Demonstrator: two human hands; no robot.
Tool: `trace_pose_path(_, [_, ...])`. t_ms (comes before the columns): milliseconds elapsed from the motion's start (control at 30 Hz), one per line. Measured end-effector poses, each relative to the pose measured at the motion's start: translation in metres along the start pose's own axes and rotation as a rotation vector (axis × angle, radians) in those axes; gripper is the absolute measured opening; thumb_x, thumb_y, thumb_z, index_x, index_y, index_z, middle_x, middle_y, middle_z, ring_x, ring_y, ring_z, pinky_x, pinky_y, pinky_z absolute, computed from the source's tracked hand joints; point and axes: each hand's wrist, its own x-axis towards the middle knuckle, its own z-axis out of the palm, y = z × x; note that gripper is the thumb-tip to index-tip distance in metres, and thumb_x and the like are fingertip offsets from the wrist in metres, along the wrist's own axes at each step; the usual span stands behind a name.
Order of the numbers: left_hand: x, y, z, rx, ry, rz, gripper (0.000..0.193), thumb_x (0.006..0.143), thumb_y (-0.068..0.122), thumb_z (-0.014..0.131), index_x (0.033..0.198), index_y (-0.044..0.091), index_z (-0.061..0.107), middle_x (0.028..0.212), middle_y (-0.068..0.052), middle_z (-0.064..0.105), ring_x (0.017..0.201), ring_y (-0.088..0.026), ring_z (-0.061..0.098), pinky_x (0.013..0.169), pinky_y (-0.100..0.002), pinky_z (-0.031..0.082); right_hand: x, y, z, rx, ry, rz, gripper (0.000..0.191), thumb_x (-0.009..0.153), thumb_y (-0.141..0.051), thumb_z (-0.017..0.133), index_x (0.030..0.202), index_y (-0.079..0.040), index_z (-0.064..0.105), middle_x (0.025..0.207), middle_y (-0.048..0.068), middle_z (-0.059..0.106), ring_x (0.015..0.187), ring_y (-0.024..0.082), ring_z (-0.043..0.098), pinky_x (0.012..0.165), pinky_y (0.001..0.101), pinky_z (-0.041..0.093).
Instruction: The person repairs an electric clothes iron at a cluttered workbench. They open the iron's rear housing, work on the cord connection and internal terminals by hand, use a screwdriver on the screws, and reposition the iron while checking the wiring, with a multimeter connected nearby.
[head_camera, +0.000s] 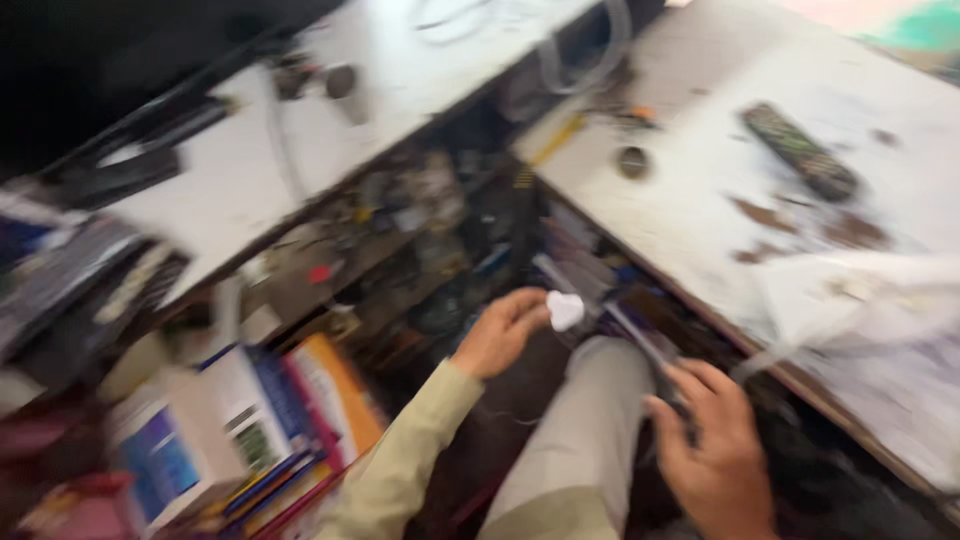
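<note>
The picture is blurred by motion. My left hand (500, 332), in a pale yellow sleeve, pinches a small white object (565, 310) near the open shelves under the table. My right hand (712, 440) grips the near end of a long thin dark tool (630, 335), which slants up and left towards the white object. Below both hands lies my knee in light trousers (580, 430).
A white worn tabletop (720, 190) on the right carries a dark remote control (800, 150) and a round small object (633, 161). Another white bench (250, 170) runs upper left. Cluttered shelves (420, 240) sit between them. Colourful boxes (250, 420) stand at lower left.
</note>
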Motion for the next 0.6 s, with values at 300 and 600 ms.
trace_pose_path(300, [0.049,-0.059,-0.068,0.308,0.713,-0.165,0.024,0.083,0.025,0.08,0.087,0.003,0.072,0.079,-0.018,0.075,0.075,-0.029,0.075,0.073,-0.039,0.055,-0.105,0.119,0.054,0.101,-0.174,0.284,0.019,0.07,-0.015,0.084,0.089,-0.01,0.079,0.097,0.008,0.075,0.092,0.021,0.076,0.08,0.0331,0.061])
trace_pose_path(600, [0.089,-0.064,-0.063,0.317,1.131,-0.058,0.024,0.073,0.012,0.088,0.087,0.002,0.072,0.088,-0.021,0.075,0.081,-0.034,0.073,0.076,-0.041,0.055,-0.126,0.112,0.046,0.093,-0.454,0.74,0.022,0.071,-0.015,0.084,0.091,-0.01,0.079,0.102,0.009,0.072,0.096,0.023,0.073,0.082,0.0343,0.059])
